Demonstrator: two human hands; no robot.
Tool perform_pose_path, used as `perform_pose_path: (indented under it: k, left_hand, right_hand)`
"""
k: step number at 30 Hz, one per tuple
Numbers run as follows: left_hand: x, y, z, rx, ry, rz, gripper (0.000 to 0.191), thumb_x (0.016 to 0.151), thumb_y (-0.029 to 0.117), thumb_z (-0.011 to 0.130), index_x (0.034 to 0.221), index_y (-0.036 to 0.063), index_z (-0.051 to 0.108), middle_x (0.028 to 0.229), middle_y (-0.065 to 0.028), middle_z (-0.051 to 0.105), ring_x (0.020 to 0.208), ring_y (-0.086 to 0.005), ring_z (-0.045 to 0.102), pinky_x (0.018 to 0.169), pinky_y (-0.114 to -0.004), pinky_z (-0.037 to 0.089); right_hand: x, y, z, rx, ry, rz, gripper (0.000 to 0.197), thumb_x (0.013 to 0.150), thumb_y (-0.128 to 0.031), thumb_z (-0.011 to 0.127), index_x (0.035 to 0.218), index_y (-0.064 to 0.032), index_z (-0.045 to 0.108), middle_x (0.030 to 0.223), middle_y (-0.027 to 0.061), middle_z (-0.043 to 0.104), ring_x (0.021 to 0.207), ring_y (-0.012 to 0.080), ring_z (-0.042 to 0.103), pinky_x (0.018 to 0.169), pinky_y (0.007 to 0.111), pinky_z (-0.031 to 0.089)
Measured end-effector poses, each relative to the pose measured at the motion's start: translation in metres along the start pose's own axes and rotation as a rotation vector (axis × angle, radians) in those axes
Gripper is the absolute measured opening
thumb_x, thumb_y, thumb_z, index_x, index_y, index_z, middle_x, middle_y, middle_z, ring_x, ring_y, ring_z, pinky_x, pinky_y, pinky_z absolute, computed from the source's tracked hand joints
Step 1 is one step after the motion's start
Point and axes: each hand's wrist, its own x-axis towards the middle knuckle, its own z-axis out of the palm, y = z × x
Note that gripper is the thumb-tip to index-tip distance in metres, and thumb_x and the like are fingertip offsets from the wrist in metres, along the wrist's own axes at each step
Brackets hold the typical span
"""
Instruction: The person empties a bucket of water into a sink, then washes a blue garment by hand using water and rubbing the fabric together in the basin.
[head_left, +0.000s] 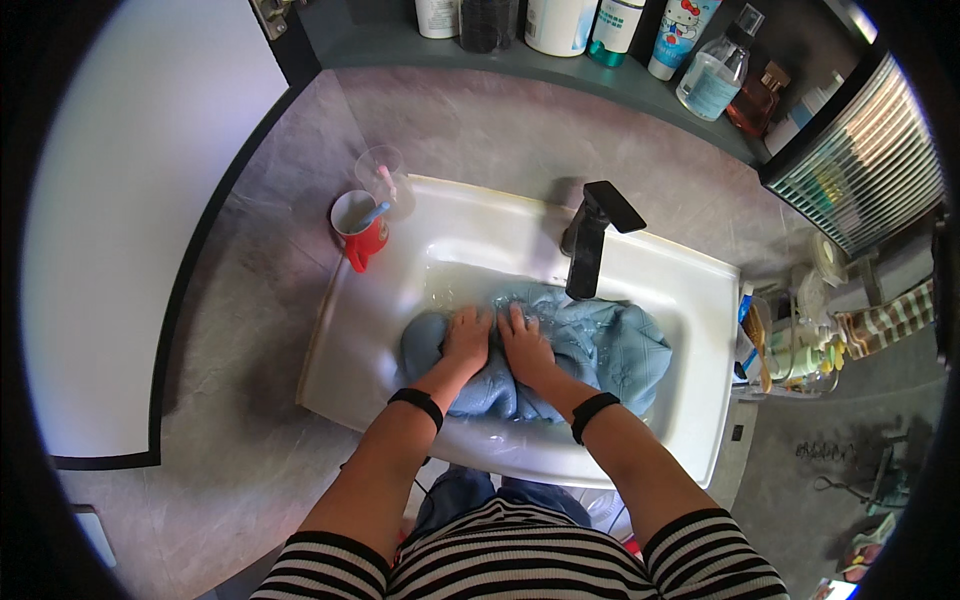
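Observation:
A blue quilted cloth (630, 352) lies wet and bunched in a white washbasin (360, 330) that holds water. My left hand (466, 339) presses flat on the cloth's left part. Close beside it on the right, my right hand (527, 346) rests on the middle of the cloth, its fingers spread. Neither hand visibly grips a fold. Small bubbles show in the water near my fingertips. Above the cloth stands a black faucet (589, 251); whether water runs from it I cannot tell.
A red mug (363, 238) and a clear cup (401, 199), each with a toothbrush, stand at the basin's back left corner. Bottles and tubes line a dark shelf (480, 61) above. A clear basket (795, 386) of toiletries hangs at the right. A mirrored door (150, 225) is at left.

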Motion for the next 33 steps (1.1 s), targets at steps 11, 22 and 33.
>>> perform_pose_path:
  k: [11,22,33]
  left_hand:
    - [0.001,-0.036,-0.055,-2.112,-0.373,-0.062,0.044,0.097,0.037,0.053,0.125,0.0038,0.056,0.110,-0.0121,0.065,0.096,-0.0194,0.063,0.086,-0.031,0.051]
    - [-0.030,-0.006,-0.082,-1.273,-0.158,-0.270,0.057,0.084,0.046,0.066,0.119,0.0015,0.059,0.108,-0.0111,0.063,0.098,-0.0203,0.060,0.086,-0.031,0.047]
    - [-0.055,0.010,-0.127,-1.009,-0.165,0.014,0.055,0.066,0.031,0.077,0.110,0.0005,0.062,0.099,-0.0146,0.066,0.103,-0.0227,0.061,0.096,-0.041,0.044]
  right_hand:
    - [-0.021,-0.067,-0.123,0.844,0.400,-0.309,0.030,0.076,-0.007,0.065,0.105,-0.0047,0.056,0.105,0.0160,0.058,0.080,0.0341,0.061,0.063,0.041,0.051]
    - [0.014,0.000,-0.078,0.457,0.371,0.037,0.026,0.095,-0.030,0.050,0.094,-0.0050,0.055,0.078,0.0168,0.065,0.064,0.0376,0.063,0.057,0.046,0.051]
    - [-0.021,0.016,-0.123,1.265,0.273,-0.169,0.058,0.075,-0.020,0.083,0.122,-0.0028,0.053,0.117,0.0054,0.057,0.112,0.0141,0.049,0.096,0.027,0.040]
